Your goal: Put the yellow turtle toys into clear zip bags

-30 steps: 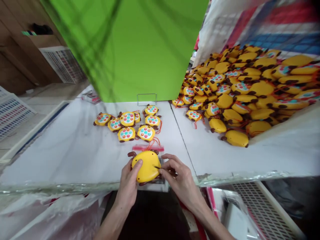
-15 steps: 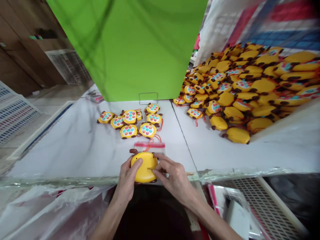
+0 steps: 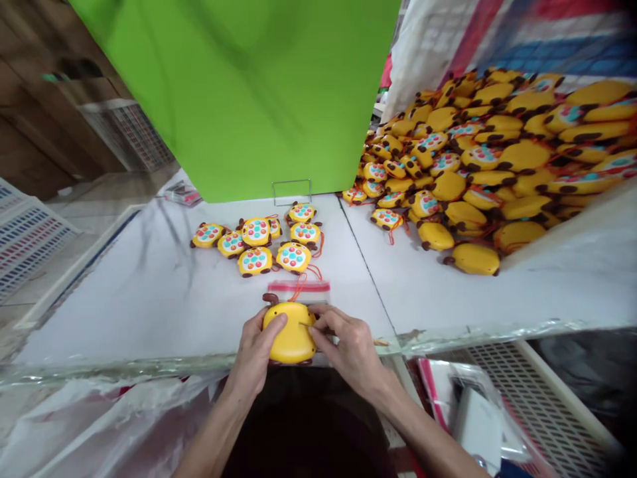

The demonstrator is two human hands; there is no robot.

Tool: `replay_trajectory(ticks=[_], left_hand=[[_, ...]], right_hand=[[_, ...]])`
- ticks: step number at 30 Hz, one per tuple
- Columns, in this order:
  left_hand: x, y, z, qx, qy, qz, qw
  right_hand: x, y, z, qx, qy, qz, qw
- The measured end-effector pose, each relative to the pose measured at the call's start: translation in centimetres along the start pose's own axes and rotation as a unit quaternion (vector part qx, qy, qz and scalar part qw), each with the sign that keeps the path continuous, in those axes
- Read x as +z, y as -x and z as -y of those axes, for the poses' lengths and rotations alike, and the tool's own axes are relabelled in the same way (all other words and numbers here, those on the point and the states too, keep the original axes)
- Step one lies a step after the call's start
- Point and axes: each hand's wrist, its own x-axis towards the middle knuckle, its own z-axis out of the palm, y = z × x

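Observation:
A yellow animal-shaped toy (image 3: 288, 342) with brown feet and a curled brown part lies back side up near the table's front edge. My left hand (image 3: 255, 348) grips its left side, the thumb across the back. In my right hand (image 3: 348, 338) a thin pointed tool (image 3: 303, 324) is pinched, its tip at the back's surface. Most of the tool is hidden by the fingers. Behind the toy lies a clear zip bag (image 3: 318, 287) with a pink top strip, and an orange cord loop (image 3: 297, 289) rests over it.
Several matching toys (image 3: 256, 261) lie button side up beyond the bag. A large heap of them (image 3: 462, 179) fills the right side. A green panel (image 3: 239, 99) stands at the back, with a wire stand (image 3: 291, 182) before it. Bagged items (image 3: 472, 411) lie below the table's right edge.
The tool's tip has moved up and slightly right on the toy's back, along with my right hand. The left hand still holds the toy, which has shifted slightly right.

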Motion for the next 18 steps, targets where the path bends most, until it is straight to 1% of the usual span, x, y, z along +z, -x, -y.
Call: replay_trajectory(ticks=[3,5,8,12,16,18], left_hand=[[-0.2,-0.1,0.1,0.021,0.007,-0.011,1.0],[-0.4,-0.2,0.2,0.016,0.009,-0.009,1.0],[-0.6,-0.3,0.3,-0.006,0.018,-0.005,1.0],[-0.8,-0.7,0.5,0.013,0.015,-0.022,1.0],[-1.0,-1.1,0.8,0.019,0.001,-0.021,1.0],[-1.0,-1.1,1.0,0.035,-0.011,-0.022,0.999]], right_hand=[[0.4,-0.3,0.2,-0.011,0.0,0.016,1.0],[0.5,-0.7,0.1,-0.008,0.0,0.003,1.0],[0.8,-1.3,0.0,0.016,0.0,-0.028,0.999],[1.2,-1.5,0.1,-0.004,-0.002,-0.008,1.0],[1.8,-1.7,0.3,0.01,-0.008,-0.038,0.999],[2.1,-1.8,0.3,0.005,-0.002,-0.03,1.0]])
